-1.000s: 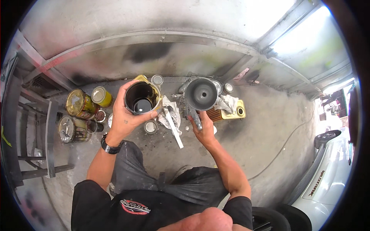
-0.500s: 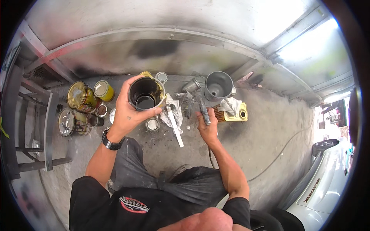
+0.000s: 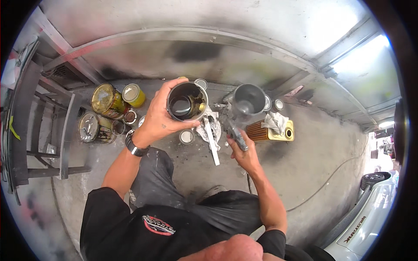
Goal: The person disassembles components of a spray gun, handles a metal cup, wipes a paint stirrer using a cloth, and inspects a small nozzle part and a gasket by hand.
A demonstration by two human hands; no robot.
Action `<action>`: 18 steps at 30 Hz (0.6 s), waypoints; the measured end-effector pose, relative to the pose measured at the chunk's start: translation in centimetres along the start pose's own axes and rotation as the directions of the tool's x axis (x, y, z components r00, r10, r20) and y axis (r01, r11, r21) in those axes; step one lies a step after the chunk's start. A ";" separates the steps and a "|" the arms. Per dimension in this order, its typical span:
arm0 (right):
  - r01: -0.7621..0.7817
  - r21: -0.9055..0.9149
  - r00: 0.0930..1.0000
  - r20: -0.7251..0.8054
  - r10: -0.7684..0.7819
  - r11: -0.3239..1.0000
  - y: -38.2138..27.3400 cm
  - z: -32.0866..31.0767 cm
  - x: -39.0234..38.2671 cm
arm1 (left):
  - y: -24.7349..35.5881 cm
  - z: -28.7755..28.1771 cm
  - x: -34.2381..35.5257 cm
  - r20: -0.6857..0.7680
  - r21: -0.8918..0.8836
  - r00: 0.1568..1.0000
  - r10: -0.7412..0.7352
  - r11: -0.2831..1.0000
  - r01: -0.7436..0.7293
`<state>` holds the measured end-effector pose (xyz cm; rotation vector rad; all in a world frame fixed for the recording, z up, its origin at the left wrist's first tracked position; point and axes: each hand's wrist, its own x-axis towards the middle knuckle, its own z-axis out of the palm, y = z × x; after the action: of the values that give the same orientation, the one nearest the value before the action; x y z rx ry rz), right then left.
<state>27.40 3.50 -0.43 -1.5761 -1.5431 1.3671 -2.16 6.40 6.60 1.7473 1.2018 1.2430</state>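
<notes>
In my left hand (image 3: 157,119) is a round paint can (image 3: 197,96), its mouth tilted up toward me. Dark liquid paint pools at the bottom, and yellowish streaks mark the inner wall. My right hand (image 3: 246,154) grips the handle of a spray gun (image 3: 237,135), blurred by motion. On top of the gun sits a grey open cup (image 3: 250,96), level with the can and apart from it on the right. A thin hose (image 3: 249,182) hangs below the right hand. A white flat stick (image 3: 212,143) lies on a stained rag (image 3: 213,119) below the can.
Yellow paint tins (image 3: 133,95) and larger lidded cans (image 3: 93,127) stand at the left beside a dark wooden frame (image 3: 67,135). A rectangular tin (image 3: 257,131) bearing a white rag (image 3: 275,122) stands right. A silver car (image 3: 370,213) is at far right.
My left hand has moved the can rightward, toward the spray gun's cup, and its tilt has changed slightly. The spray gun has shifted a little. The whole view has also shifted.
</notes>
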 end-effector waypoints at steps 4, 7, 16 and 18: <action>0.212 -0.117 0.973 0.124 -0.197 0.970 0.4 0.6 -0.9 | 2.8 -1.4 1.0 0.111 0.252 0.987 0.114 0.958 -0.139; 0.318 -0.239 0.940 0.208 -0.272 0.917 -0.4 1.0 -1.3 | 3.9 -2.2 1.8 0.196 0.387 0.947 0.253 0.868 -0.312; 0.375 -0.283 0.908 0.304 -0.289 0.883 0.0 1.6 -1.6 | 5.3 -2.7 3.0 0.328 0.558 0.888 0.323 0.692 -0.458; 0.370 -0.274 0.906 0.317 -0.279 0.888 0.1 1.6 -1.4 | 5.3 -2.6 3.0 0.339 0.578 0.883 0.326 0.668 -0.469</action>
<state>26.26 1.70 -0.63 -1.2564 -2.1885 1.2114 -2.71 7.41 13.12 2.7125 1.2430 0.8625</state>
